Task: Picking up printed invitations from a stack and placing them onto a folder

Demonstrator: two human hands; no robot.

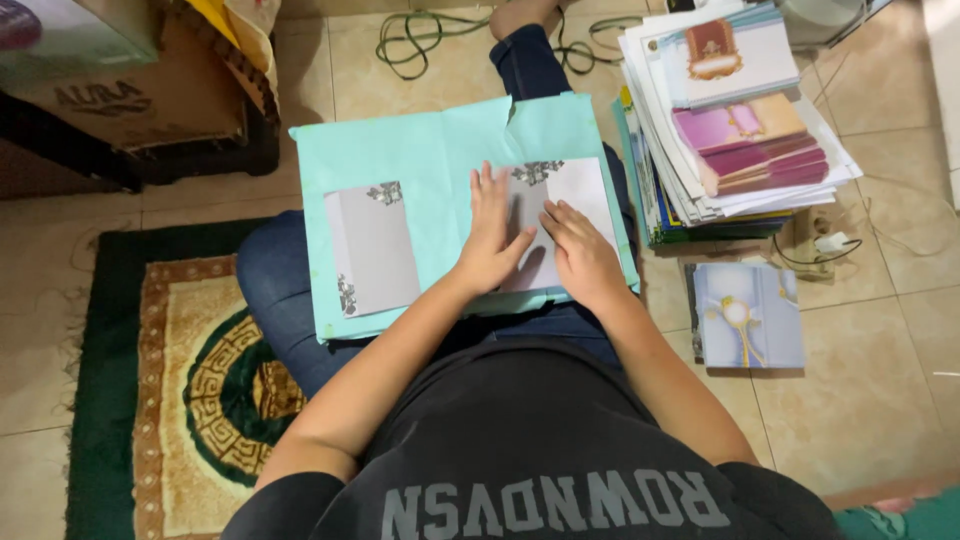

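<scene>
The person sat on a floor of beige tiles point(880, 400), legs in blue jeans point(275, 290) folded, with a turquoise paper-covered board point(430, 150) resting across the lap as a work surface. To the left lay a green and gold patterned rug point(170, 390), and beyond it a brown cardboard box point(140, 100) sat on a dark low stand by the upper left corner. A green cable point(420, 40) coiled over the tiles at the top. On the board, the left hand point(492, 235) lay flat with fingers spread wide, pressing down on a grey card with a floral corner ornament point(570, 195); the right hand point(580, 250) rested on the same card just beside it, fingers loosely together and gripping nothing. A second grey card point(372, 250), with matching ornaments at two corners, lay apart near the board's left edge. To the right, a tall, untidy stack of printed cards and sheets point(740, 140) stood on the floor, its top pieces white with a red and gold emblem and below that purple and pink. In front of the stack lay a pale blue card with a gold ornament point(748, 315), and a white plug with a thin cord point(830, 242) sat just beside the stack.
</scene>
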